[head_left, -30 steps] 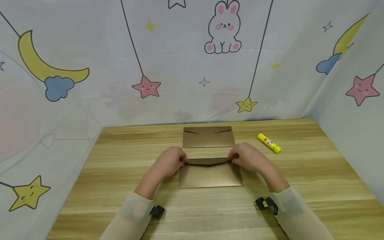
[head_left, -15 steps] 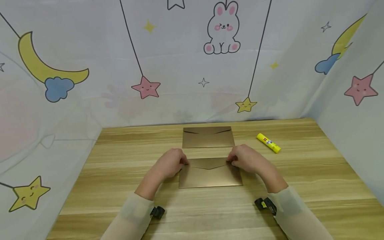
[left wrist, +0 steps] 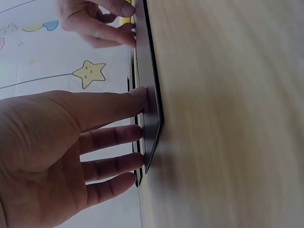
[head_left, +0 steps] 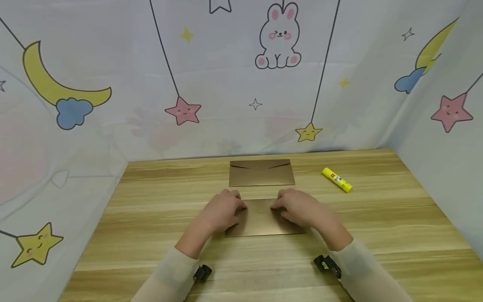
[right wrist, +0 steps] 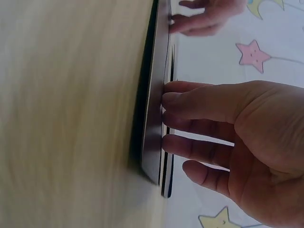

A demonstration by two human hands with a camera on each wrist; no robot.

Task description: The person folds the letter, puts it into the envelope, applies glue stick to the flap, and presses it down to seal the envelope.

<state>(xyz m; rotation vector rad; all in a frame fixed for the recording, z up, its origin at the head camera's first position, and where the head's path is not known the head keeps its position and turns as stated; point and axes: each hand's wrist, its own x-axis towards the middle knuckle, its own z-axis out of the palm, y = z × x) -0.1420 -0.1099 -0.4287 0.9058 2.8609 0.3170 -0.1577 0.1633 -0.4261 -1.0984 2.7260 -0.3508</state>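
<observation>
A bronze-brown envelope (head_left: 260,226) lies flat on the wooden table in front of me, its flap folded down. My left hand (head_left: 222,212) rests on its upper left part, fingertips touching the paper. On the upper right part, the fingertips of my right hand (head_left: 300,208) press in the same way. Both wrist views show fairly straight fingers and thumbs against the envelope (left wrist: 149,85), with nothing gripped. The hands cover the envelope's two upper corners and most of the flap's outline.
Behind it lies a second bronze-brown envelope (head_left: 261,177), its flap folded down. A yellow glue stick (head_left: 337,180) lies at the back right of the wooden table (head_left: 158,218). A white printed curtain (head_left: 226,75) stands along the table's back and sides.
The raised flap of the near envelope has gone down flat. Both hands have let go of its top corners and moved inward along the flap, closer together.
</observation>
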